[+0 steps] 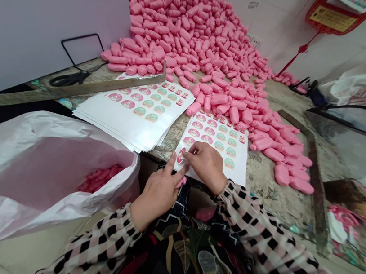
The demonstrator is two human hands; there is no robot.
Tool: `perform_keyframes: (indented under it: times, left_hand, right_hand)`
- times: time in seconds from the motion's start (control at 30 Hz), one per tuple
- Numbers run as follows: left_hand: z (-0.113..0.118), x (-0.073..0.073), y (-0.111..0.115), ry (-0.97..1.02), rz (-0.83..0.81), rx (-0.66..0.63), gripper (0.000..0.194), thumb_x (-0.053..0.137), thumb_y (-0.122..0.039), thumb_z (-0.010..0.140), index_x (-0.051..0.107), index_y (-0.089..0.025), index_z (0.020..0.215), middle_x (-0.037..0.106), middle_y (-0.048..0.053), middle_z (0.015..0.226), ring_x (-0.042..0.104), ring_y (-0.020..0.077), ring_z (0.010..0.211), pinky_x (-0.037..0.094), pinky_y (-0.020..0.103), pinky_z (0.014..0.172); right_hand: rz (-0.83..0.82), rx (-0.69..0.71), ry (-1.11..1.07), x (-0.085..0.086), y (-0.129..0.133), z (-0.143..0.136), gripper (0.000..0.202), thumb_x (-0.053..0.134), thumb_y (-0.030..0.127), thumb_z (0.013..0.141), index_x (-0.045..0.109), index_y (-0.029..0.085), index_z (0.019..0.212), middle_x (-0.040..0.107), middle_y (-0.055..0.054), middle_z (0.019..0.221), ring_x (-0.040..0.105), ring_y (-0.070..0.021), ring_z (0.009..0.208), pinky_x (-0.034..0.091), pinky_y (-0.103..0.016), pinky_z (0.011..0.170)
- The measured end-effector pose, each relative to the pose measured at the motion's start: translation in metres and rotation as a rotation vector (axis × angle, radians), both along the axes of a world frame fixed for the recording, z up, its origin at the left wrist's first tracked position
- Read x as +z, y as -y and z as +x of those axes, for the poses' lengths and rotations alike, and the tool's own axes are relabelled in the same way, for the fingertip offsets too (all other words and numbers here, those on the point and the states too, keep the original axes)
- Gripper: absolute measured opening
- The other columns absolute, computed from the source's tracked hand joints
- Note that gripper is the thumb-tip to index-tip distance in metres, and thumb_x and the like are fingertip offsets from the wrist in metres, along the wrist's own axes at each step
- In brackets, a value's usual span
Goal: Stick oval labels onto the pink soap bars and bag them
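Note:
A sheet of round and oval stickers (240,163) lies at the table's front edge, printed in pink and green. My right hand (208,162) is over its lower left part, thumb and forefinger pinched at a pink oval sticker (181,155). Beside it, my left hand (161,190) rests two fingertips near the same sticker. Its other fingers curl round a small pink packet (181,182), which shows only in part below the sheet. To the left lies a stack of similar sticker sheets (120,121).
Many pink packets (185,24) are heaped against the wall and spread across the table. A white bag (48,150) with pink packets inside stands open at left. Black scissors (70,78) and a long flat strip (74,90) lie behind it. A clear-sided bag (356,138) is at right.

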State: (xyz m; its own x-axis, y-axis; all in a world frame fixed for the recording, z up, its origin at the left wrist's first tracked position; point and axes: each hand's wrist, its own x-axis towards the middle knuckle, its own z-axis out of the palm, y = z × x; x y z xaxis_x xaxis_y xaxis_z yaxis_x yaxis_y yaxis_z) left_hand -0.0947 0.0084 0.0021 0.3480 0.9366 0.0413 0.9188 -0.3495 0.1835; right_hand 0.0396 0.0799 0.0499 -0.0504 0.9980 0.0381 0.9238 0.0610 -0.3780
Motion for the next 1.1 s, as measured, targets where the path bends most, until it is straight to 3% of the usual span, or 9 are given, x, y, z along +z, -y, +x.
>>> perform_keyframes:
  times: [0.33,0.57,1.1]
  left_hand:
    - [0.001,0.0,0.001,-0.004,-0.005,0.003,0.056,0.039,-0.029,0.089,0.021,-0.036,0.142,0.014,0.014,0.15,0.059,0.022,0.086,0.045,0.038,0.077]
    - [0.001,-0.002,0.002,0.01,-0.006,0.023,0.059,0.039,-0.029,0.089,0.016,-0.037,0.142,0.01,0.013,0.151,0.059,0.0227,0.09,0.045,0.038,0.079]
    - [0.001,-0.004,0.004,0.047,0.0,0.044,0.061,0.042,-0.027,0.088,0.017,-0.036,0.142,0.004,0.012,0.152,0.058,0.0231,0.095,0.044,0.039,0.082]
  right_hand:
    - [-0.026,-0.031,-0.09,-0.001,0.003,0.005,0.025,0.058,0.048,0.074,0.063,0.024,0.072,0.063,0.002,0.072,0.054,-0.0133,0.065,0.029,-0.025,0.053]
    - [0.073,0.008,0.004,0.001,0.006,0.0,0.02,0.057,0.044,0.076,0.063,0.025,0.073,0.063,0.001,0.082,0.054,-0.0147,0.074,0.031,-0.027,0.058]
    - [0.151,0.086,0.07,0.004,0.009,0.001,0.017,0.055,0.039,0.08,0.063,0.025,0.074,0.058,0.001,0.082,0.053,-0.0132,0.074,0.03,-0.026,0.058]
